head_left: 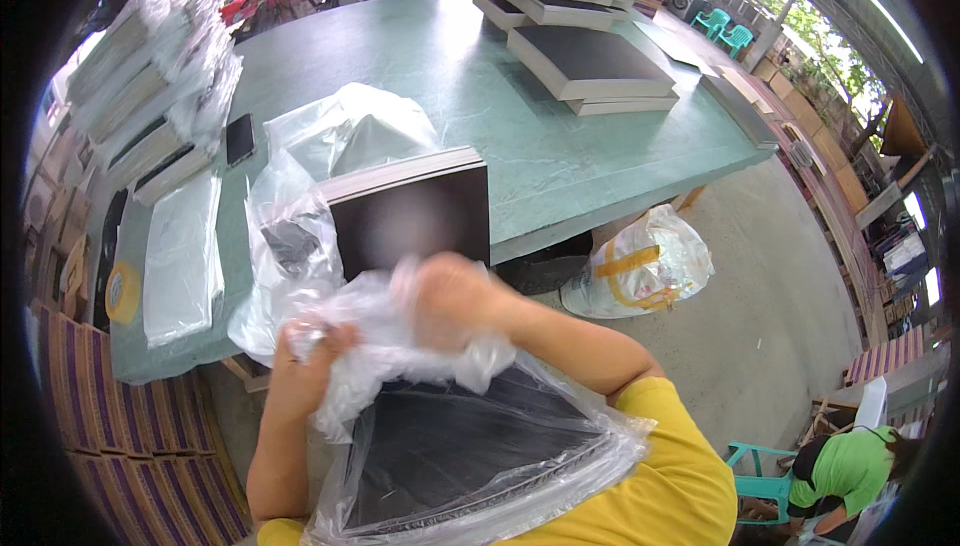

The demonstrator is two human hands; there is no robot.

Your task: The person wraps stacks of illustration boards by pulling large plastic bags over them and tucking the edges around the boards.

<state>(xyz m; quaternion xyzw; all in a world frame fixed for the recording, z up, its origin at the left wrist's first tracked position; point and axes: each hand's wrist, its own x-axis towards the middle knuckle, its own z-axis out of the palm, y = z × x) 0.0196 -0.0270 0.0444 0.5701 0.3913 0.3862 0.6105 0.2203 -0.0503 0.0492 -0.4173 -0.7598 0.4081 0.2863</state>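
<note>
A clear plastic bag wraps a large dark flat panel, which leans against my yellow shirt. My left hand is closed on the bag's crumpled mouth. My right hand, smeared by motion, looks closed on the bunched plastic beside it. Just beyond my hands, a dark-faced, pale-edged panel stands at the near edge of the table. Loose clear plastic lies behind it and to its left; some of that plastic reaches close to my left hand.
The green table carries dark-topped panels at the far right and plastic-wrapped ones at left. A phone, flat plastic sheets and a tape roll lie left. A white sack stands on the floor. A person bends at lower right.
</note>
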